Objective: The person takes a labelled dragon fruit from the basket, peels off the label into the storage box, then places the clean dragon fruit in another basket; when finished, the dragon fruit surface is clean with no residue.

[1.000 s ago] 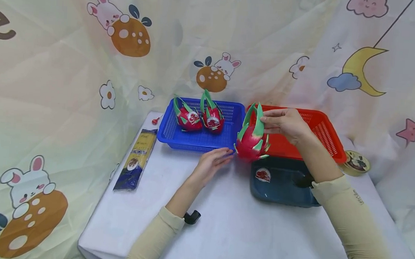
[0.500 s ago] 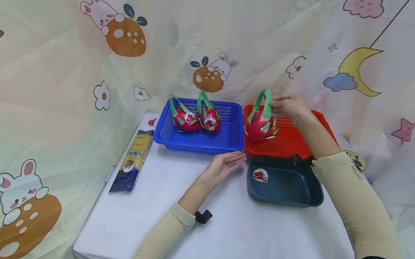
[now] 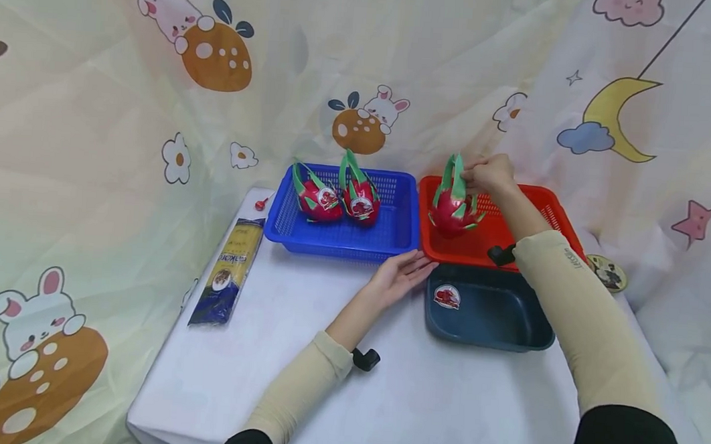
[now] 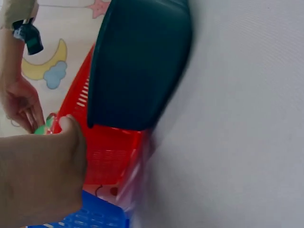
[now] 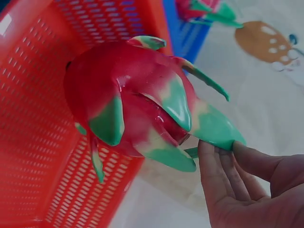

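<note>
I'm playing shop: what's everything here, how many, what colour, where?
Table: one, white, underneath
Backdrop: one, pale, behind
Baskets: two, blue and red, back
Fruits: three, pink-green, two in blue basket, one held at red basket
Tub: one, teal, before red basket
Stickers: three, white-red, on fruits and tub
Packet: one, yellow-blue, left
Small thing: one, red, behind packet
Tin: one, gold, right
Cameras: two, black, wrists
Sleeves: two, beige, arms
Left fingers: one hand, near tub
Right fingers: one hand, holding fruit

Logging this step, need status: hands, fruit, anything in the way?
Right hand pinching dragon fruit by green leaf, at red basket; contact with its floor unclear. Left hand holds nothing, extended near red basket's front edge. No obstruction seen.
</note>
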Action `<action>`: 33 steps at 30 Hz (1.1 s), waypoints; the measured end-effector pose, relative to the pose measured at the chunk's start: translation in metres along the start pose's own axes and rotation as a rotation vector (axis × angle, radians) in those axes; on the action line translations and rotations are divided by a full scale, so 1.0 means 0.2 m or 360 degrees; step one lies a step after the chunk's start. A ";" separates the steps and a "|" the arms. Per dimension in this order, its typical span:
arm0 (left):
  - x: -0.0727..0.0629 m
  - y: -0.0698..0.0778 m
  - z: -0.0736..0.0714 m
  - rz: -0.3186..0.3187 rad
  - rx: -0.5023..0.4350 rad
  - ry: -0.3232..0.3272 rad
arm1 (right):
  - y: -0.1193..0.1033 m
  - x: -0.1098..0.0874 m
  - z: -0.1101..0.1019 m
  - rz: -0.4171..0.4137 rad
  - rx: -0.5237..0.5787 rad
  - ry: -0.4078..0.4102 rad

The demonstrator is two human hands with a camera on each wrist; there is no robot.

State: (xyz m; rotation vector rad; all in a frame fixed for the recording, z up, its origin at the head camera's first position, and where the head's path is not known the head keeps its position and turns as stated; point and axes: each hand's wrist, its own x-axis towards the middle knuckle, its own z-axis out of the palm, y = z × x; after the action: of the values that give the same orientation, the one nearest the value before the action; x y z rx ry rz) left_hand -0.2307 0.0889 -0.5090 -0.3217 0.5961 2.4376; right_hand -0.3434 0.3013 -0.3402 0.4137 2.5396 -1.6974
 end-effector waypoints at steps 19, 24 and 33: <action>0.03 -0.02 -0.01 0.0037 0.0061 -0.0133 | 0.07 0.22 0.08 -0.0093 -0.0324 0.0230; 0.01 0.00 -0.04 0.0026 0.0146 -0.0143 | 0.10 0.18 0.11 -0.0244 -0.0544 0.0350; -0.12 0.09 -0.11 0.0086 0.0356 -0.0127 | 0.08 0.10 0.30 -0.0360 -0.0462 0.0419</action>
State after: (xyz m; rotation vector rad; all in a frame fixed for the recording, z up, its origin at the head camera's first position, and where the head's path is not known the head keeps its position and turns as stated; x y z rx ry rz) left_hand -0.2209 0.0539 -0.5141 -0.1173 0.8424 2.3925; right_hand -0.3653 0.2566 -0.3822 0.3619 3.0708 -1.3764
